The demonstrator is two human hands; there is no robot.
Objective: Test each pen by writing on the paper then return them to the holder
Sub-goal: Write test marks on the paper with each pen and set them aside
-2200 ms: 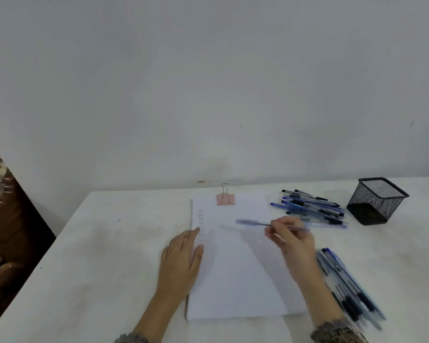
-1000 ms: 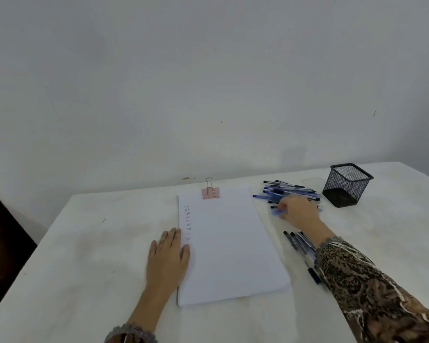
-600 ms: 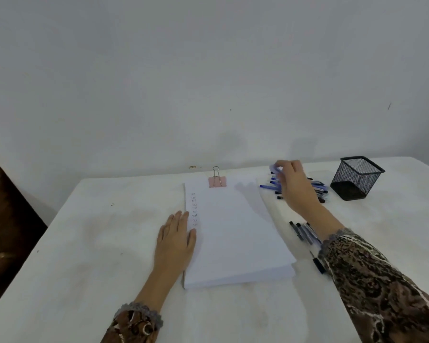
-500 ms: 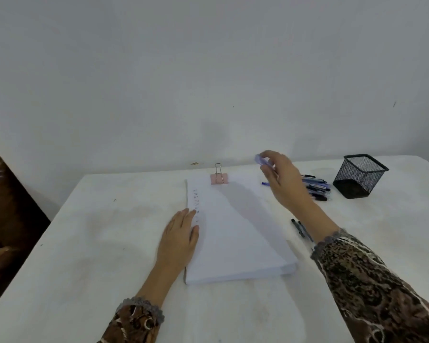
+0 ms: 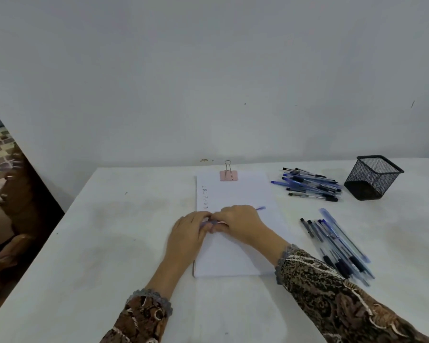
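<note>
As the left hand [image 5: 187,230] and right hand [image 5: 240,222] meet over the paper [image 5: 233,191], each grip holding the pen [image 5: 260,208], pull its cap [image 5: 204,223] straight off, slowly, I think.

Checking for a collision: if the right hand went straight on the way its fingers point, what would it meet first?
The left hand: the right hand, gripping a blue plastic pen, points leftward, and their fingertips seem to meet over the white clipped paper.
</note>
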